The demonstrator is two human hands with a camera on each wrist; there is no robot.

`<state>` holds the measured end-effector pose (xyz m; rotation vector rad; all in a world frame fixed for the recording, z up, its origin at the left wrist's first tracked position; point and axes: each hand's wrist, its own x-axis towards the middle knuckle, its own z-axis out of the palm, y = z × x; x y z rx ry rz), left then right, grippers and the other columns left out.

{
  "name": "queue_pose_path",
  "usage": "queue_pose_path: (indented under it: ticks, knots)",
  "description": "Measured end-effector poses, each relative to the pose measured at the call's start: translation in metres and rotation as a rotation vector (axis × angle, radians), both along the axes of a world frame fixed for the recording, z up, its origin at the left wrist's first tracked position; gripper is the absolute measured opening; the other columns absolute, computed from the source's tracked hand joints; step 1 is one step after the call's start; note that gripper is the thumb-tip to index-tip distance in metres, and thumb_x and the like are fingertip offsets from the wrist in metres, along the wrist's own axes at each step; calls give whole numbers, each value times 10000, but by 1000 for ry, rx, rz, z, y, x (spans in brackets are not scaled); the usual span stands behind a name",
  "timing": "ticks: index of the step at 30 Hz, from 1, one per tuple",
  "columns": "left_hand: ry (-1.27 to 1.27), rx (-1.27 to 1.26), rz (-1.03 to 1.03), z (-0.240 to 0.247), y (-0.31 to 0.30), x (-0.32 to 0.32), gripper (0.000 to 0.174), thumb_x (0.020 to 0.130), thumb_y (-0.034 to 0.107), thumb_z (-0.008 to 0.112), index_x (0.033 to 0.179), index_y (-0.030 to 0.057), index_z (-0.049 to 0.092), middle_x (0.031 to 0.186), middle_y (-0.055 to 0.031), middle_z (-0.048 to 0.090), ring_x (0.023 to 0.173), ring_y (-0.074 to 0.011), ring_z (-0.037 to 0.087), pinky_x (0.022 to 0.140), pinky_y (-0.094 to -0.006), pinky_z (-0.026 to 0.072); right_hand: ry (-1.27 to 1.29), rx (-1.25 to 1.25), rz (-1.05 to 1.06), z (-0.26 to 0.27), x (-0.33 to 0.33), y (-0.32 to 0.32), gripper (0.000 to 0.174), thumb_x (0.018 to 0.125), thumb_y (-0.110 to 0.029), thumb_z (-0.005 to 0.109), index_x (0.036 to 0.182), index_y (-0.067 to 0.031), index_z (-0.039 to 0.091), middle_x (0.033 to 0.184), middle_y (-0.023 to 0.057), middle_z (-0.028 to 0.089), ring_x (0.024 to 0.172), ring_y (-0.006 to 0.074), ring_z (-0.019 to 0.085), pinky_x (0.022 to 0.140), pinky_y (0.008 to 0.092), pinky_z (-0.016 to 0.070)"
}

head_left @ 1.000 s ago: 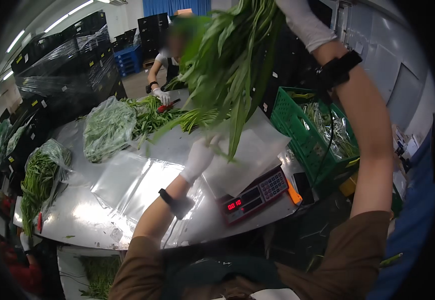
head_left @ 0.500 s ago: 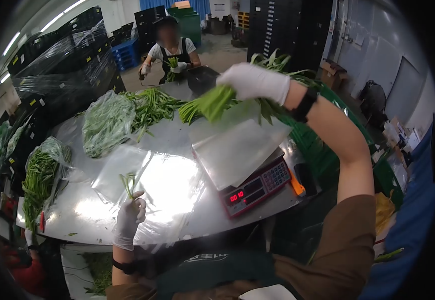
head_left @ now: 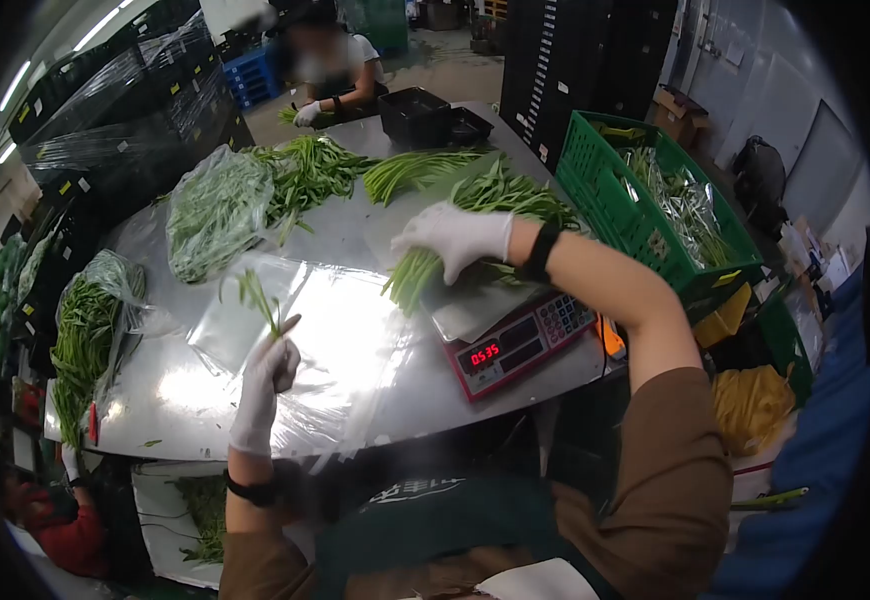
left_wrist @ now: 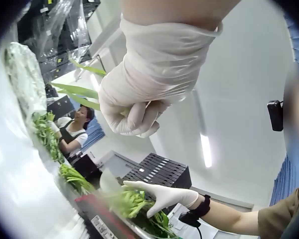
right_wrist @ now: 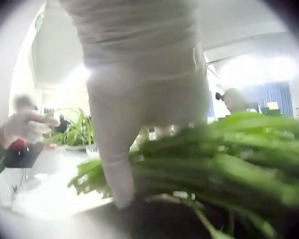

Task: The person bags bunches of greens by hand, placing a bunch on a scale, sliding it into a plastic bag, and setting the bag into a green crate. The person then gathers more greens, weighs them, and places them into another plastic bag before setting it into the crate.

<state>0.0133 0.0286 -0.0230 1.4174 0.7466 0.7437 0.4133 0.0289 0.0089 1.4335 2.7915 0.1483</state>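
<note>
My gloved left hand (head_left: 267,378) is raised over the near left of the table, pinching a small sprig of greens (head_left: 256,297) between thumb and fingers. In the left wrist view, the sprig's narrow leaves (left_wrist: 79,90) stick out beside the curled fingers. My gloved right hand (head_left: 458,238) lies over a bunch of leafy greens (head_left: 412,280), its fingers extended and thumb spread apart along the cut stems (right_wrist: 164,167). Beneath the bunch is a red scale (head_left: 515,352) with a lit display reading 0.535. Clear plastic sheets (head_left: 245,315) lie on the metal table.
More greens (head_left: 317,172) and a bagged heap (head_left: 217,225) occupy the table's far side. Another bagged bunch (head_left: 90,330) sits at the left edge. A green crate (head_left: 595,165) of packed greens stands right of the scale, black trays (head_left: 415,112) behind. Another person (head_left: 340,65) works opposite.
The right hand has brought the bunch down from high up onto the scale, whose display went from 0.010 to 0.535. The left hand has moved left, away from the scale, with the sprig.
</note>
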Motion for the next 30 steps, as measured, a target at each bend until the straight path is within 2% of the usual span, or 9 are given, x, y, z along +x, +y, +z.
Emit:
queue_pose_path:
  ticks: [1, 5, 11, 16, 19, 21, 23, 25, 30]
  knots:
    - [18, 53, -12, 12, 7, 8, 483, 1065, 262, 478, 1439, -44, 477, 729, 67, 415, 559, -24, 318, 509, -187, 219, -38, -82, -111, 24, 3, -4, 940, 553, -398, 894, 1393, -122, 577, 1252, 178, 619, 1140, 364, 613, 954, 452, 500]
    - [354, 557, -146, 63, 47, 55, 395, 1047, 206, 510, 1387, 16, 576, 730, 69, 419, 611, -28, 363, 551, -201, 289, 522, 320, 1, 100, 14, -39, 574, 750, -214, 815, 1275, -64, 640, 1228, 144, 621, 1140, 324, 618, 1004, 403, 502]
    - [431, 859, -534, 134, 28, 166, 331, 1029, 219, 532, 1285, 44, 648, 759, -15, 569, 713, -131, 553, 689, -316, 479, 103, 767, 128, 125, -28, -99, 663, 759, -187, 815, 1373, -176, 564, 1369, 52, 562, 1289, 281, 531, 1094, 436, 423]
    - [122, 563, -526, 136, -2, 176, 334, 1059, 260, 534, 1241, 14, 667, 766, 35, 537, 722, -74, 528, 639, -246, 420, 800, 151, -356, 117, 17, -139, 311, 897, -126, 754, 1187, -26, 705, 999, 80, 748, 911, 121, 690, 827, 275, 554]
    - [46, 476, -519, 124, 4, 186, 339, 1077, 303, 525, 1213, 43, 693, 808, 45, 579, 778, -33, 550, 643, -195, 390, 824, 270, -313, 119, 33, -147, 263, 885, -125, 764, 1124, -21, 728, 994, 75, 751, 900, 130, 690, 827, 268, 546]
    - [36, 535, -437, 105, 14, 203, 331, 1074, 305, 526, 1216, 59, 696, 819, 48, 597, 813, -39, 576, 667, -196, 414, 603, 495, -231, 107, 56, -121, 184, 882, -172, 717, 1047, -103, 761, 960, 102, 738, 896, 279, 710, 802, 361, 559]
    - [18, 800, -307, 77, 38, 225, 310, 1038, 286, 572, 1167, 44, 716, 978, -54, 657, 936, -157, 635, 820, -280, 499, 459, 570, -256, 93, 75, -93, 177, 884, -178, 700, 1037, -122, 770, 1022, 83, 738, 948, 298, 700, 827, 381, 556]
    - [134, 1000, -172, 37, 67, 241, 312, 1017, 264, 589, 1138, 8, 717, 1090, -131, 655, 984, -276, 653, 890, -349, 509, 164, 335, -476, 60, 83, -67, 346, 877, -285, 701, 1194, -151, 727, 1222, 123, 684, 1135, 324, 643, 955, 415, 520]
    - [316, 1021, -218, -19, 68, 231, 552, 991, 311, 604, 1432, -3, 493, 1331, -240, 550, 1259, -390, 540, 1069, -410, 435, 486, 86, -436, -14, 101, -59, 778, 821, -338, 735, 1493, -58, 460, 1465, 222, 495, 1368, 371, 462, 1176, 459, 337]
